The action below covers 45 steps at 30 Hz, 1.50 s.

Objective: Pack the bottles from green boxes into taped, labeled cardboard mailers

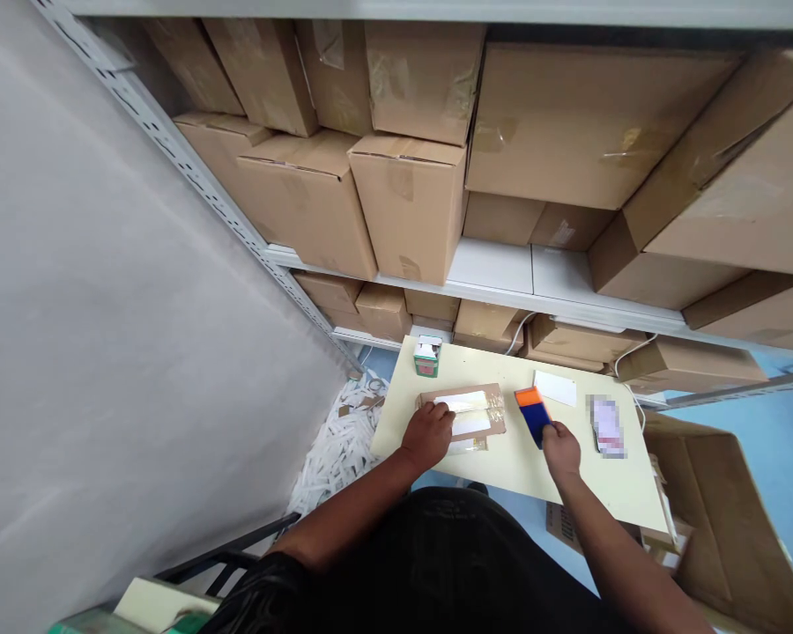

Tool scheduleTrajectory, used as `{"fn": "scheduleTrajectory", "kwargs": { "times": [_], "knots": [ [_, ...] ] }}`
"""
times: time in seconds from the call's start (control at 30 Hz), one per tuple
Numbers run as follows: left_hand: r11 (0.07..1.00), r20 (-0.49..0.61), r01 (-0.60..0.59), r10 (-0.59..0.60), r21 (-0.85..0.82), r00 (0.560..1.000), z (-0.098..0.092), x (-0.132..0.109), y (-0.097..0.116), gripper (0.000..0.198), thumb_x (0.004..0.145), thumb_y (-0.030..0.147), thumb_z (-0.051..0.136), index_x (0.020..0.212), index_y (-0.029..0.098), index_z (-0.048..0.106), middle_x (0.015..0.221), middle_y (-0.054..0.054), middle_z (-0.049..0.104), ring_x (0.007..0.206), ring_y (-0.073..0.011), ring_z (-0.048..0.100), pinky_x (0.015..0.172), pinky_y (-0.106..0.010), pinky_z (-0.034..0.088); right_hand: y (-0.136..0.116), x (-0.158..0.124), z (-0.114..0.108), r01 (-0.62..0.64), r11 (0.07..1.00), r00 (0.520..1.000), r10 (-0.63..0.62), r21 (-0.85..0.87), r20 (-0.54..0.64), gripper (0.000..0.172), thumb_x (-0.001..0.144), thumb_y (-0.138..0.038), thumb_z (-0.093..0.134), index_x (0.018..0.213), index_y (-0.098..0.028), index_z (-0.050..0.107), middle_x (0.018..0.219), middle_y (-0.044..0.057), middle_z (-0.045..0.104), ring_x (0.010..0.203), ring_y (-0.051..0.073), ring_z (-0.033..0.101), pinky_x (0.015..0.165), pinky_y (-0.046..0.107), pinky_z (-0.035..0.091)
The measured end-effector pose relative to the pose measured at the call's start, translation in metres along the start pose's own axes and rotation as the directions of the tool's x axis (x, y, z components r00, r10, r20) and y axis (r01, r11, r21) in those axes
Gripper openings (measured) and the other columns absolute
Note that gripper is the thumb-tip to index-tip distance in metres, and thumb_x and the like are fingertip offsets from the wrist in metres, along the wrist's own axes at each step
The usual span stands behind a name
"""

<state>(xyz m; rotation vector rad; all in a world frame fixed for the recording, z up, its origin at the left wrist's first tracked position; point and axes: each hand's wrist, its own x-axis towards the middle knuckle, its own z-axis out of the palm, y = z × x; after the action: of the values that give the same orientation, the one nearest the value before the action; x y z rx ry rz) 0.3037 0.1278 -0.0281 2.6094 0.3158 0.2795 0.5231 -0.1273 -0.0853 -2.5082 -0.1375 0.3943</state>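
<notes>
Across the left part of a cream tabletop (585,480), a taped brown cardboard piece (470,424) with white along its middle. On top of its left end, the left hand (429,433), palm down with loosely bent fingers; impossible to tell gripping from resting. To the right, apart from the cardboard, the right hand (561,451), closed around the blue end of a flat orange-and-blue block (534,416). Just beside the orange end, a white sheet (556,387); farther right, a blurred phone (606,427). Near the far-left corner, a small green-and-white box (426,357).
</notes>
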Motion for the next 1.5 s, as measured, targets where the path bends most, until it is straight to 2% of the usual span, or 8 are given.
{"fn": "scheduleTrajectory", "kwargs": {
  "times": [0.13, 0.27, 0.5, 0.7, 0.87, 1.0, 1.1, 1.5],
  "knots": [
    [0.998, 0.046, -0.050, 0.052, -0.041, 0.998, 0.004, -0.010, -0.016, 0.020, 0.090, 0.014, 0.052, 0.097, 0.021, 0.069, 0.096, -0.014, 0.062, 0.096, -0.0311, 0.057, 0.093, -0.050, 0.046, -0.019, -0.016, -0.035, 0.059, 0.925, 0.993, -0.017, 0.375, -0.115, 0.032, 0.083, -0.050, 0.052, 0.068, -0.022, 0.059, 0.062, 0.001, 0.059, 0.065, 0.021, 0.052, 0.059, 0.032, 0.041],
    [0.988, -0.006, -0.084, 0.084, -0.127, 0.996, 0.006, -0.020, -0.044, 0.020, 0.091, 0.019, 0.055, 0.104, 0.023, 0.069, 0.099, -0.012, 0.065, 0.096, -0.0286, 0.059, 0.095, -0.046, 0.046, -0.063, -0.037, -0.042, 0.113, 0.883, 0.993, -0.120, 0.456, -0.014, 0.036, 0.082, -0.054, 0.058, 0.067, -0.021, 0.061, 0.063, 0.001, 0.059, 0.068, 0.021, 0.053, 0.062, 0.031, 0.043],
    [0.951, 0.083, -0.245, 0.264, -0.188, 0.961, 0.005, -0.024, -0.068, 0.026, 0.094, 0.018, 0.053, 0.112, 0.023, 0.071, 0.108, -0.013, 0.069, 0.100, -0.0264, 0.061, 0.100, -0.042, 0.044, -0.131, -0.066, 0.001, 0.246, 0.903, 0.918, -0.334, 0.353, 0.215, 0.050, 0.087, -0.060, 0.057, 0.053, -0.024, 0.048, 0.051, -0.003, 0.047, 0.056, 0.016, 0.047, 0.054, 0.028, 0.034],
    [0.951, -0.032, 0.000, -0.010, -0.308, 0.999, 0.004, -0.033, -0.058, 0.026, 0.091, 0.020, 0.057, 0.111, 0.024, 0.074, 0.107, -0.010, 0.071, 0.115, -0.0294, 0.058, 0.107, -0.048, 0.042, -0.155, -0.071, 0.034, 0.363, 0.907, 0.861, -0.414, 0.214, 0.294, 0.058, 0.086, -0.071, 0.056, 0.051, -0.025, 0.053, 0.049, -0.001, 0.051, 0.055, 0.018, 0.052, 0.054, 0.028, 0.034],
    [0.604, -0.045, 0.289, -0.475, -0.742, 0.879, -0.007, -0.023, -0.047, 0.033, 0.099, 0.037, 0.046, 0.105, 0.021, 0.074, 0.103, -0.008, 0.072, 0.098, -0.0242, 0.065, 0.090, -0.039, 0.053, -0.156, -0.073, 0.040, 0.451, 0.878, 0.818, -0.479, 0.162, 0.320, 0.058, 0.088, -0.072, 0.053, 0.056, -0.024, 0.060, 0.054, 0.000, 0.060, 0.058, 0.019, 0.057, 0.057, 0.029, 0.036],
    [0.231, 0.254, 0.414, -0.507, -0.881, 0.824, -0.016, -0.007, -0.042, 0.046, 0.091, 0.060, 0.056, 0.093, 0.016, 0.071, 0.077, -0.003, 0.066, 0.062, -0.0154, 0.058, 0.058, -0.027, 0.048, -0.156, -0.075, 0.041, 0.486, 0.866, 0.802, -0.496, 0.119, 0.331, 0.061, 0.090, -0.073, 0.050, 0.056, -0.023, 0.057, 0.056, 0.000, 0.060, 0.057, 0.017, 0.056, 0.056, 0.027, 0.034],
    [0.107, 0.324, 0.436, -0.518, -0.893, 0.792, -0.019, -0.004, -0.042, 0.044, 0.084, 0.059, 0.065, 0.088, 0.015, 0.068, 0.071, -0.001, 0.063, 0.058, -0.0128, 0.054, 0.054, -0.023, 0.042, -0.157, -0.076, 0.041, 0.511, 0.855, 0.791, -0.507, 0.086, 0.343, 0.062, 0.091, -0.073, 0.048, 0.056, -0.023, 0.055, 0.055, 0.000, 0.059, 0.057, 0.017, 0.055, 0.056, 0.027, 0.033],
    [0.661, 0.023, 0.494, -0.586, -0.565, 0.810, -0.017, -0.024, -0.077, 0.032, 0.096, 0.040, 0.051, 0.083, 0.019, 0.072, 0.074, -0.002, 0.071, 0.074, -0.0184, 0.063, 0.069, -0.028, 0.045, -0.197, -0.091, 0.027, 0.611, 0.712, 0.759, -0.404, -0.345, 0.510, 0.062, 0.097, -0.071, 0.040, 0.077, -0.023, 0.074, 0.076, 0.007, 0.074, 0.079, 0.023, 0.069, 0.064, 0.028, 0.038]
  ]
}}
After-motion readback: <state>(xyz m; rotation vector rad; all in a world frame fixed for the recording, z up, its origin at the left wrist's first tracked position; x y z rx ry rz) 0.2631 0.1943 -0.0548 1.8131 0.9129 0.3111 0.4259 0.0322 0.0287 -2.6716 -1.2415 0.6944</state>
